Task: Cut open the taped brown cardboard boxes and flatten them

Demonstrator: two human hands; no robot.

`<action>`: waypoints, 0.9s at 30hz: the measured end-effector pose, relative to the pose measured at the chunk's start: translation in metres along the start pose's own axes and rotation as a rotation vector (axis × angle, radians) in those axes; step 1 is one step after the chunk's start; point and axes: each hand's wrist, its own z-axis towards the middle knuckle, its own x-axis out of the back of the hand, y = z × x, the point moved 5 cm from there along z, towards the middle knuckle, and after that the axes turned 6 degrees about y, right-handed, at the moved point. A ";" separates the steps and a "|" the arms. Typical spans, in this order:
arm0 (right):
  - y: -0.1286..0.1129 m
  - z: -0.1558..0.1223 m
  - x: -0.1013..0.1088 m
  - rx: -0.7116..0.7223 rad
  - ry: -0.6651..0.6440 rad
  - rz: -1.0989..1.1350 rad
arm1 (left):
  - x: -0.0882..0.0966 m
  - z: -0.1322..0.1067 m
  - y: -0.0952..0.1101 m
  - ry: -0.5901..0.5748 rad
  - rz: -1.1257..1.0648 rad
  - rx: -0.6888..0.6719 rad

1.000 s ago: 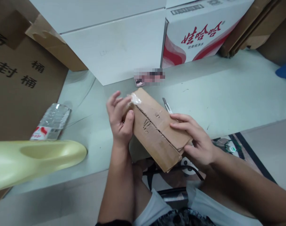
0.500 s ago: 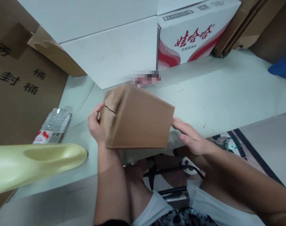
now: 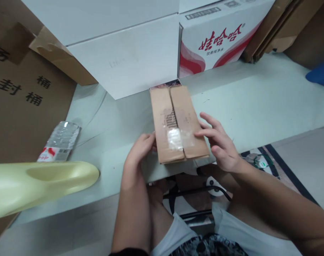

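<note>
A small brown cardboard box (image 3: 175, 117) rests on the pale table (image 3: 258, 103) with its two closed flaps facing up. A patch of clear tape (image 3: 176, 139) crosses the flap seam near my side. My left hand (image 3: 140, 149) presses against the box's left side, fingers curled along it. My right hand (image 3: 218, 142) rests on the box's right edge with fingers spread over the right flap. Both hands hold the box between them.
Large white cartons (image 3: 124, 53) and a red-and-white printed carton (image 3: 218, 39) stand behind. Brown cardboard (image 3: 20, 92) leans at left. A crushed plastic bottle (image 3: 59, 142) lies left of the box, a pale yellow object (image 3: 39, 185) nearer me. A blue item (image 3: 322, 76) is far right.
The box was turned over in my hands and now sits on the table with its taped flaps up. My hands shifted to its two sides.
</note>
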 end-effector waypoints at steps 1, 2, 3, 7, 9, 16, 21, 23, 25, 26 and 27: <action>0.002 0.001 -0.002 -0.019 -0.033 0.003 | 0.002 0.002 0.002 0.024 0.006 0.026; 0.003 0.001 -0.005 -0.022 -0.061 0.010 | 0.005 0.003 0.007 0.071 -0.011 0.012; 0.004 0.002 -0.006 -0.017 -0.082 0.019 | 0.010 0.004 0.015 0.136 -0.053 -0.057; 0.006 0.004 -0.009 -0.010 -0.146 0.040 | 0.009 -0.007 0.057 0.112 -0.125 -0.517; 0.011 0.006 -0.005 -0.043 -0.108 0.020 | 0.001 -0.012 0.066 0.003 -0.011 -0.617; 0.053 0.006 0.001 -0.437 -0.059 -0.694 | -0.004 -0.010 0.066 -0.014 0.066 -0.626; 0.061 0.007 -0.001 -0.566 -0.229 -0.835 | -0.004 -0.012 0.066 -0.029 0.037 -0.601; 0.064 0.009 0.005 -0.646 -0.175 -0.704 | -0.004 -0.013 0.066 -0.036 0.022 -0.581; 0.063 0.013 0.016 -0.648 -0.017 -0.510 | -0.005 -0.014 0.066 -0.021 0.024 -0.565; 0.060 0.015 0.023 -0.607 0.094 -0.429 | -0.006 -0.015 0.066 0.001 0.029 -0.558; 0.055 0.015 0.032 -0.535 0.213 -0.376 | -0.007 -0.015 0.066 0.036 0.037 -0.549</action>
